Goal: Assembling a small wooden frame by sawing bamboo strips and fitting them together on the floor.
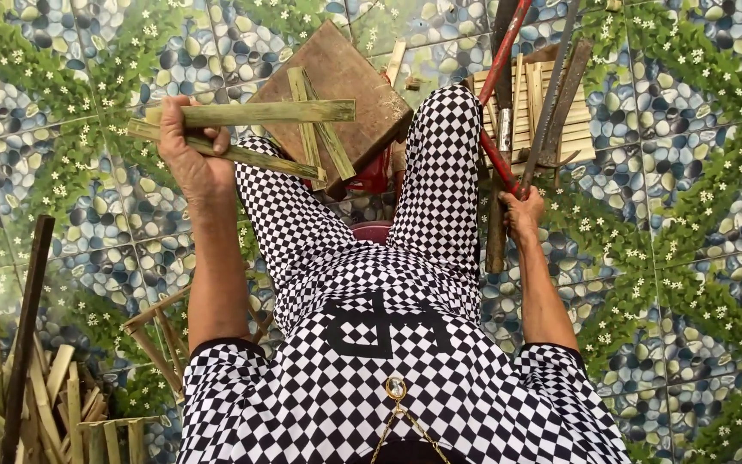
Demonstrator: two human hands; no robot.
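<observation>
A: Pebble-and-leaf patterned floor tiles (697,258) lie under me. What is in hand?

B: My left hand (189,153) is closed around two green split bamboo strips (251,125), which run out sideways past my fingers, above the brown wooden board (345,73).

A: And the other?

B: My right hand (521,210) is curled onto a red-handled tool (500,51).
</observation>
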